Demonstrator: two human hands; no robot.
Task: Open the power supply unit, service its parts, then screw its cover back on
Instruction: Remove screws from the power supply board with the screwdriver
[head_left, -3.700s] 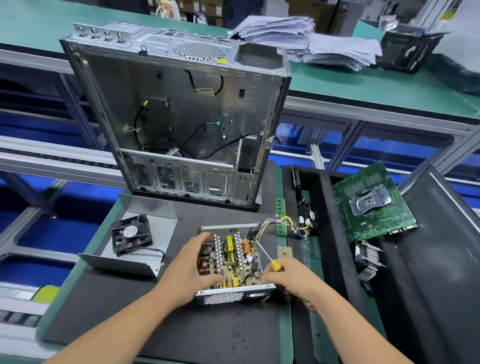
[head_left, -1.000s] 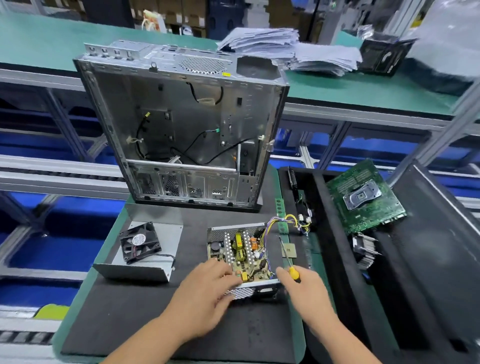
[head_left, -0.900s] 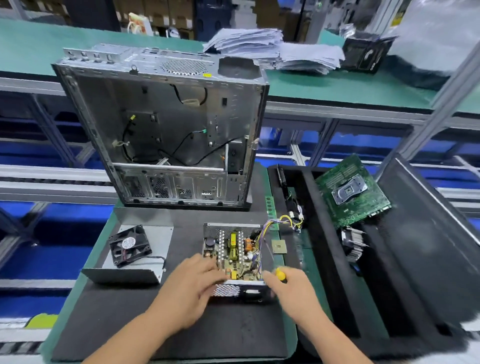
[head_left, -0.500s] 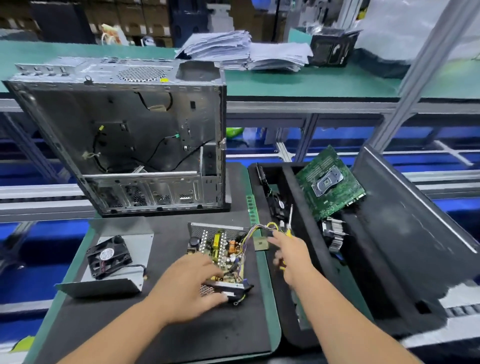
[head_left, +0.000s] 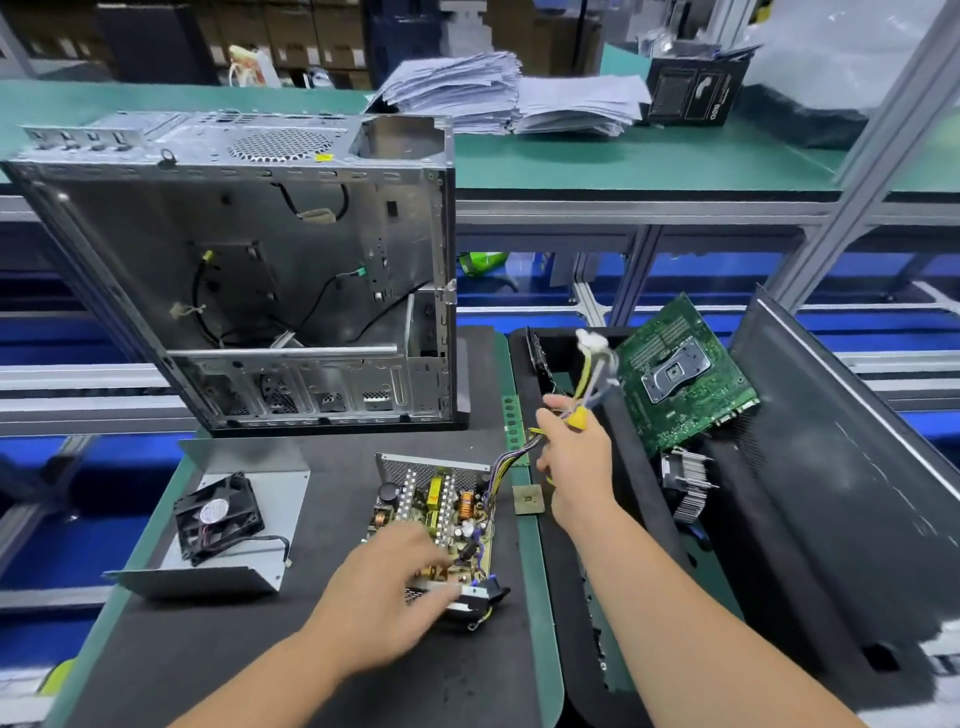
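Compared with half a second ago, we see the right hand has risen from beside the power supply unit and now holds up the yellow-handled screwdriver, fingers closed on its handle, together with the unit's wire bundle, over the black foam tray. Our left hand still rests, fingers spread and blurred, on the near end of the open unit, which lies on the dark mat of the worktop. A small chip sits just beside the unit at the mat's right edge. The removed cover with its fan lies to the left, well apart, leaving bare mat between. Behind stands the empty computer case; a motherboard leans in the tray. Beyond, a green bench carries stacked papers.
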